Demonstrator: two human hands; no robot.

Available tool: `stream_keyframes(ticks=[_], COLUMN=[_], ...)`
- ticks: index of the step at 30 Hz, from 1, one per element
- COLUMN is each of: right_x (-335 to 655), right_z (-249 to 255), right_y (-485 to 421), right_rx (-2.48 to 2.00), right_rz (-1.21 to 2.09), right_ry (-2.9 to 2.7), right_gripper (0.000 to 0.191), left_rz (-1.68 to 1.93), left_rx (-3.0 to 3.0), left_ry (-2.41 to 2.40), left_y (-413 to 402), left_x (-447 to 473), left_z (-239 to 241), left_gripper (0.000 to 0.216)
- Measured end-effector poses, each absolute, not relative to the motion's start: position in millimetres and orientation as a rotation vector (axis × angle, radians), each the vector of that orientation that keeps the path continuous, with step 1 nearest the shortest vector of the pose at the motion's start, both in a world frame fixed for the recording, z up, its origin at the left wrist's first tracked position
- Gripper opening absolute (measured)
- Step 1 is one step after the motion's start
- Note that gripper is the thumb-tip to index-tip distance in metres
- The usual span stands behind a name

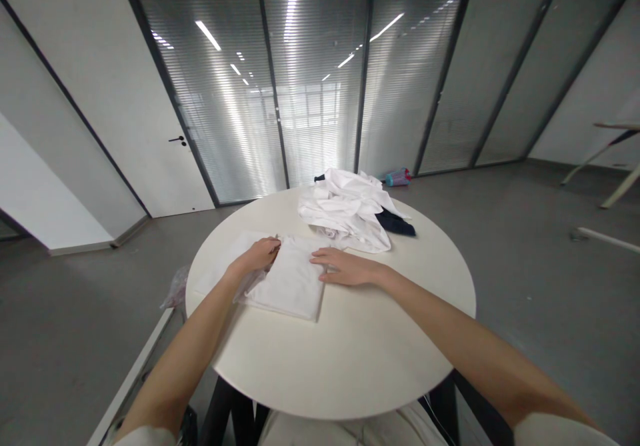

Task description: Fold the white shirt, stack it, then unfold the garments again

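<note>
A folded white garment point(293, 279) lies flat on the round table, partly within a clear plastic bag point(220, 259) that spreads out to its left. My left hand point(257, 256) is at the garment's left side, its fingers curled and closed on what looks like the bag's edge; the fingertips are partly hidden. Along the garment's right edge rests my right hand point(345, 266), palm down, open, fingers apart and touching the cloth. Just beyond both hands sits a crumpled heap of white clothes point(345, 206), with a dark navy piece point(395, 222) sticking out on the right.
The round white table point(340, 366) has a curved edge close to my body. A crinkled clear plastic wrapping point(176, 289) is beside the table on the left. On the floor behind lies a blue and red object point(398, 177). Glass partitions with blinds stand at the back.
</note>
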State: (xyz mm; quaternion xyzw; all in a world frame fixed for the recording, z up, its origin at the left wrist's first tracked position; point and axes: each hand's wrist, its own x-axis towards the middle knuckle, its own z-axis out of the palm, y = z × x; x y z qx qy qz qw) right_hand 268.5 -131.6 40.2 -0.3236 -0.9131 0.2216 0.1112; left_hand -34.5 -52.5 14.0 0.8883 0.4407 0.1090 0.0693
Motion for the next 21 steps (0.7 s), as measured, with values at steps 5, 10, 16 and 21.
stream_keyframes(ticks=[5,10,16,21], right_x=[269,269,269,288], right_z=[40,37,45,66], right_y=[-131,-130,-123,-114], right_rx=[-0.954,-0.928,-1.038,-0.976], right_rz=[0.654,0.628,0.387,0.323], right_ry=[-2.681,-2.674,-2.185,-1.652], right_gripper=[0.064,0.059,0.049,0.055], left_rz=[0.338,0.403,0.795,0.659], left_rx=[2.637,2.552,2.097,1.659], left_ry=[1.333,1.307,0.867,0.376], left_y=[-55,-60,-97,-123], left_x=[-33,-31,-6,9], left_z=[16,23,49,62], left_gripper=[0.023,0.026,0.058,0.087])
